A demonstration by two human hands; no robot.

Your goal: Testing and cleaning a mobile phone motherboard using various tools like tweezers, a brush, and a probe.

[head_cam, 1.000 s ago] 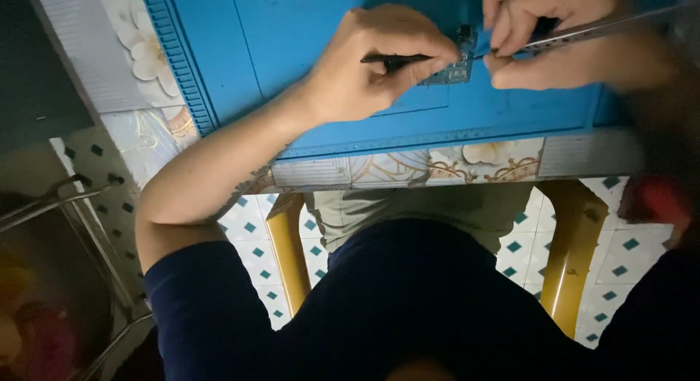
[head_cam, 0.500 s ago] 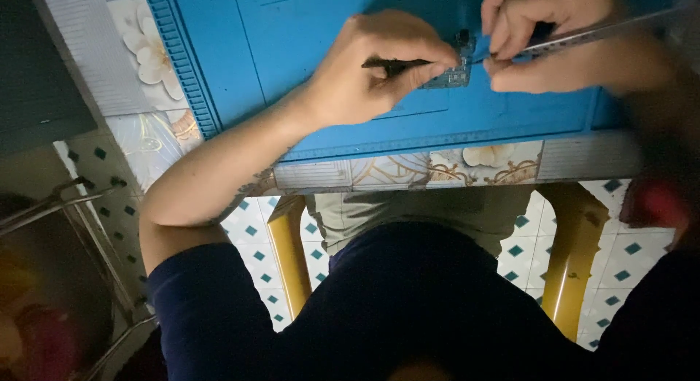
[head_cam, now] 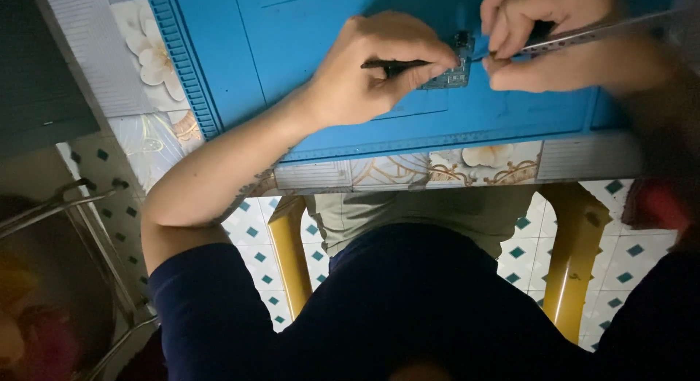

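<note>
- Left grip (head_cam: pixel 386 67) clamps a black tool (head_cam: pixel 397 63); right grip (head_cam: pixel 539 38) pinches metal tweezers (head_cam: pixel 590 35).
- Small circuit board (head_cam: pixel 456 64) lies between, on blue mat (head_cam: pixel 292 45).
- Floral tabletop (head_cam: pixel 467 162) edges the mat.
- Nothing has shifted since earlier.

no packages, labels, signs or screens show anywhere in this view.

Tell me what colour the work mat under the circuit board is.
Blue, with a ribbed left border. The work mat shows best in the head view, beneath the circuit board.
</note>
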